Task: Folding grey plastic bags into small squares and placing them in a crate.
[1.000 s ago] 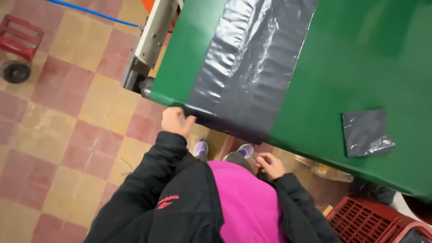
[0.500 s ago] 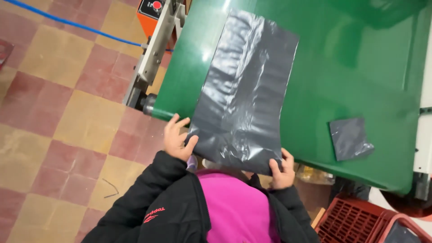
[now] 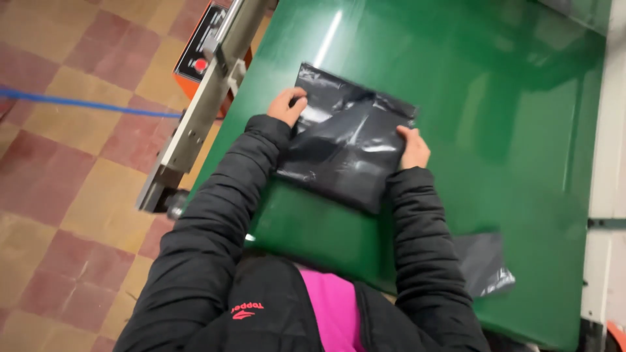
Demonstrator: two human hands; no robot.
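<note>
A black plastic bag point(image 3: 345, 140) lies folded over on the green conveyor belt point(image 3: 495, 117). My left hand point(image 3: 288, 105) grips the bag's left edge near its far corner. My right hand point(image 3: 413, 147) holds the bag's right edge, fingers pressed on the folded plastic. Both arms in black puffy sleeves reach forward over the belt, and the bag sits between them.
A second small dark folded bag point(image 3: 484, 262) lies on the belt by my right elbow. A metal side rail point(image 3: 202, 111) with an orange control box point(image 3: 203, 55) runs along the belt's left. The tiled floor point(image 3: 72, 195) carries a blue line. A pale frame point(image 3: 608, 163) borders the right.
The long bag, spread flat and hanging over the belt's end before, is now folded into a shorter shape farther up the belt. Both hands moved forward with it.
</note>
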